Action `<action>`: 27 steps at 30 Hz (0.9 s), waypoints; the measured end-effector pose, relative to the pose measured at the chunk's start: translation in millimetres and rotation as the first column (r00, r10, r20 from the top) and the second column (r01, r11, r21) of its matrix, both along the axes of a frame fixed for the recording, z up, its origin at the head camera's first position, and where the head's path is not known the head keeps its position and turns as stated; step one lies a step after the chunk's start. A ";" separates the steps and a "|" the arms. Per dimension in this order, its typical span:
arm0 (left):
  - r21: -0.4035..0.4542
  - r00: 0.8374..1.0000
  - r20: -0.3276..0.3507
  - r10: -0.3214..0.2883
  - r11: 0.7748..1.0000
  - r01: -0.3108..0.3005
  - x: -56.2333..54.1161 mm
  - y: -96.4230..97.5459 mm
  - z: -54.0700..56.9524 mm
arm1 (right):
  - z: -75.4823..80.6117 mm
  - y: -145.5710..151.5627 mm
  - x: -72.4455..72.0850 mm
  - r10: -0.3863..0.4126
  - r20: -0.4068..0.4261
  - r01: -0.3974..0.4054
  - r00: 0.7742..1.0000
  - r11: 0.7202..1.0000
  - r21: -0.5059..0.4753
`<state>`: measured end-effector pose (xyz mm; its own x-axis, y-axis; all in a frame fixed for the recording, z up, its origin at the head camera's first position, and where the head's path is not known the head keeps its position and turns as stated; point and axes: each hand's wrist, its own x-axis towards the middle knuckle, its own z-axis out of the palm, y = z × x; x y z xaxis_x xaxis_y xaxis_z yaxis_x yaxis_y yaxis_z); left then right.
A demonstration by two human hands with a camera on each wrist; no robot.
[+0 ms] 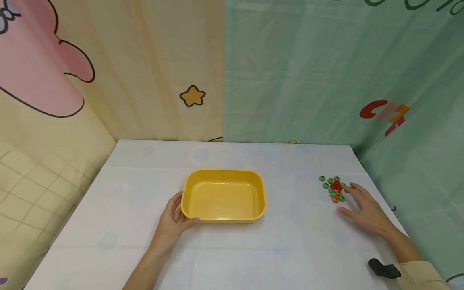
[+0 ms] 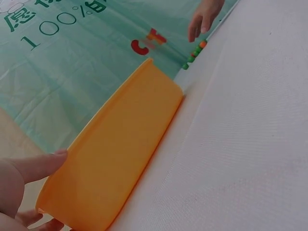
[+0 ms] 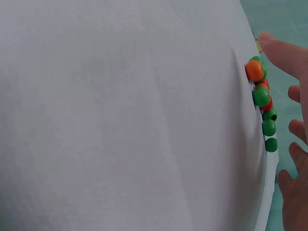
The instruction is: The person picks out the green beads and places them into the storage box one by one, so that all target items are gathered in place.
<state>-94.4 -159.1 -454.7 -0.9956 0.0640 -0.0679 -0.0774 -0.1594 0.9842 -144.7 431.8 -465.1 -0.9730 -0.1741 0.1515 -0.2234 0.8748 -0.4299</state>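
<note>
A yellow rectangular tray (image 1: 223,201) with rounded corners rests on the table, its inside bare. My left hand (image 1: 171,225) grips its left end, thumb over the near rim and fingers along the side; the left wrist view shows the tray's outer wall (image 2: 113,154) beside that thumb. Off to the right lies a small cluster of round beads (image 1: 333,194) in green, red and orange, with holes through them. Spread fingers of my right hand (image 1: 367,211) reach the cluster's right edge. In the right wrist view, that hand (image 3: 296,120) appears beside the beads (image 3: 261,96).
A white cloth with faint spots covers the table (image 1: 290,249). Printed curtains hang behind and on both sides, with an orange star (image 1: 193,96) on the back one. A black strap end (image 1: 384,269) sticks out by the right sleeve (image 1: 420,276).
</note>
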 end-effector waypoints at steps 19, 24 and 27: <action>-0.026 1.000 0.011 -0.022 0.999 0.022 -1.5 -4.7 -5.2 | -17.0 13.8 -8.5 -0.004 -0.099 -0.005 0.995 0.996 -0.093; -0.021 1.000 0.007 -0.029 0.999 0.030 -1.7 -4.7 -4.6 | -18.6 8.9 -13.9 -0.002 -0.153 -0.011 0.988 0.996 -0.084; -0.021 1.000 0.001 -0.027 0.999 0.027 -1.5 -5.1 -4.8 | -19.3 6.2 -16.7 -0.005 -0.167 -0.008 0.986 0.997 -0.083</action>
